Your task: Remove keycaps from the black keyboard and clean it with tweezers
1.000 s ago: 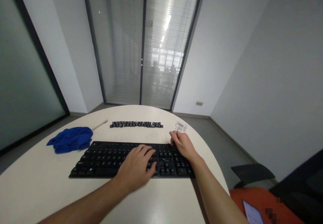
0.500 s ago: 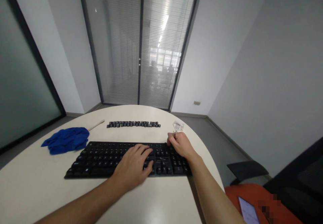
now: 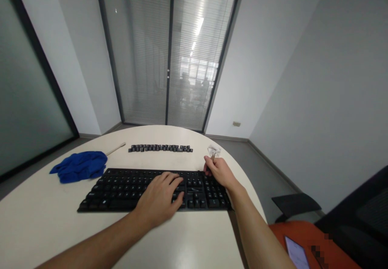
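A black keyboard (image 3: 118, 188) lies flat on the round, pale bench (image 3: 184, 236), its long side facing the person. The left hand (image 3: 160, 199) rests palm down on the keyboard, right of its middle; its grip is loose, the thumb set apart from the fingers, with nothing pinched in it. The right hand (image 3: 222, 172) is at the far right corner of the keyboard, its grip closed, thumb against the curled fingers, pinching a small thin object (image 3: 213, 158) whose upper end pokes out; the rest is hidden by the hand. Whether this hand touches the keys, I cannot tell. Just beyond it lies a pale, crumpled see-through scrap (image 3: 215, 150). Behind the keyboard, well apart from it, small black keycaps (image 3: 160, 148) sit in two close rows. To the left is a rumpled blue cloth (image 3: 79, 167), and a thin light stick (image 3: 116, 148) slants out from beside it toward the keycaps. At the right, beyond the bench edge, a phone (image 3: 296, 252) lies on the orange seat of a chair (image 3: 281, 230).
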`<state>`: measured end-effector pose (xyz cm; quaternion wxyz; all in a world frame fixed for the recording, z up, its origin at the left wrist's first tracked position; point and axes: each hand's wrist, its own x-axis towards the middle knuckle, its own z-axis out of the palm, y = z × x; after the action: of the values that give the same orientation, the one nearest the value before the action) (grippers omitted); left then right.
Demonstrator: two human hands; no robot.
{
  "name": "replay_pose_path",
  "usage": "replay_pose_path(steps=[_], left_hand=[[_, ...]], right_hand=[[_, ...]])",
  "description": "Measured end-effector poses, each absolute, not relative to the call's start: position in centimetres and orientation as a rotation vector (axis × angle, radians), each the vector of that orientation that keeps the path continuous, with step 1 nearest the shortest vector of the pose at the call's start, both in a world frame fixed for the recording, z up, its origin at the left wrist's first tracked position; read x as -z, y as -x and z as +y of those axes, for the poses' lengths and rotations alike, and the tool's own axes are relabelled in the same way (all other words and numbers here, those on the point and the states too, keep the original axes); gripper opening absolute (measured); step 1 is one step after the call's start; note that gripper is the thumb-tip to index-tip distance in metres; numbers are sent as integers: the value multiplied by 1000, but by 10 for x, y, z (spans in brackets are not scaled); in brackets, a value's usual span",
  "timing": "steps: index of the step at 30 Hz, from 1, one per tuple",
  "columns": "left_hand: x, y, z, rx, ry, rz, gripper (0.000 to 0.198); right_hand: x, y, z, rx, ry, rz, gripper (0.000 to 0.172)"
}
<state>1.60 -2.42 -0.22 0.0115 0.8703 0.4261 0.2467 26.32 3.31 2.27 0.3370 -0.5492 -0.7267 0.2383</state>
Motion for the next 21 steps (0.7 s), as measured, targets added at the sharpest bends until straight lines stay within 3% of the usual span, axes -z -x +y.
replay_pose_path(steps=[12, 21], left_hand=[[-4, -19, -24, -654, -2706, 1532, 32], [-4, -19, -24, -730, -2681, 1536, 23]], right_hand=[[-26, -264, 30, -687, 1359, -1930, 40], [-37, -266, 23, -554, 1409, -2113, 33]])
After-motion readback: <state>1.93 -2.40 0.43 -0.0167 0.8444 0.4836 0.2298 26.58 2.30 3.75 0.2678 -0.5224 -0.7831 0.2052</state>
